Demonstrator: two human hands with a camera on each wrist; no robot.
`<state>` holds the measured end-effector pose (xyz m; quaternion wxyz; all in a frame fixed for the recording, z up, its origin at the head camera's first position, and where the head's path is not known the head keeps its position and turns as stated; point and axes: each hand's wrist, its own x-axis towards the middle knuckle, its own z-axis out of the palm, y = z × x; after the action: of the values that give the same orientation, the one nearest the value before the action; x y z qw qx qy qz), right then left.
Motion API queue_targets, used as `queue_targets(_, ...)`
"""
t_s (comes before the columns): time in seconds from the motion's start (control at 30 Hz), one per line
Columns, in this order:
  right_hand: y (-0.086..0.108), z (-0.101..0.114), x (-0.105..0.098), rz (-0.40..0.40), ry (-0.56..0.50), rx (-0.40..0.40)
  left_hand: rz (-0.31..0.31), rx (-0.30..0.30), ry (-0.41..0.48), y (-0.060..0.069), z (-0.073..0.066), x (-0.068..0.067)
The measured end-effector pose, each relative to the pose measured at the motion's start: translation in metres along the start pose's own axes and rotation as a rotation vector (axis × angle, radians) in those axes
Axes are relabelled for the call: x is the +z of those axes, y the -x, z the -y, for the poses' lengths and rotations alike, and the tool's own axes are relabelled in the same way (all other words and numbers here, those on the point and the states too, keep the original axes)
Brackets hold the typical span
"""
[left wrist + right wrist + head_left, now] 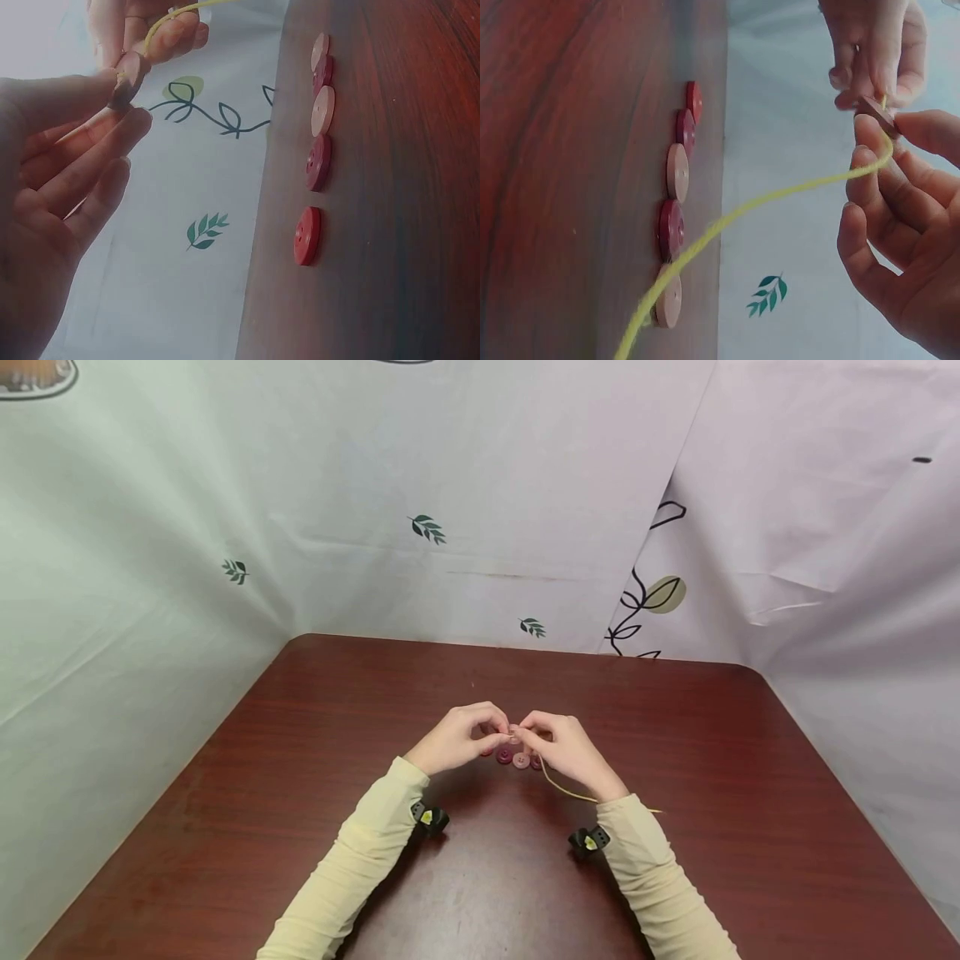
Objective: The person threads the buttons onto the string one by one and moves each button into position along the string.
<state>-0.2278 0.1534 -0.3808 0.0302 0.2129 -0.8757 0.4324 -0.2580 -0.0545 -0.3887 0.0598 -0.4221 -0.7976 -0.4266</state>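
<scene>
Both hands meet above the table around one pale pink button (877,114). My right hand (567,746) pinches this button by its edge between thumb and finger. Yellow yarn (769,196) runs up to the button, and a short bit of it shows on the far side. There my left hand (459,739) pinches that bit of yarn with its fingertips close against the button. Below the hands, several buttons lie in a row on the table: a red one (307,235), dark red ones (318,163) and pale pink ones (323,111).
The brown table (480,893) has rounded far corners. White cloth (360,460) with leaf prints hangs behind it and along both sides. Dark camera straps (431,818) sit on both wrists. The yarn's loose end trails past the right sleeve (652,860).
</scene>
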Motion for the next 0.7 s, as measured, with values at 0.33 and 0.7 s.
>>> queue_targets(0.33,0.002,-0.011,-0.015,0.091,-0.067,0.08,0.041,-0.055,-0.03,0.002,-0.001,-0.006)
queue_targets(0.7,0.004,-0.019,-0.028,0.196,0.075,0.06,0.114,-0.055,-0.105,0.004,-0.002,-0.014)
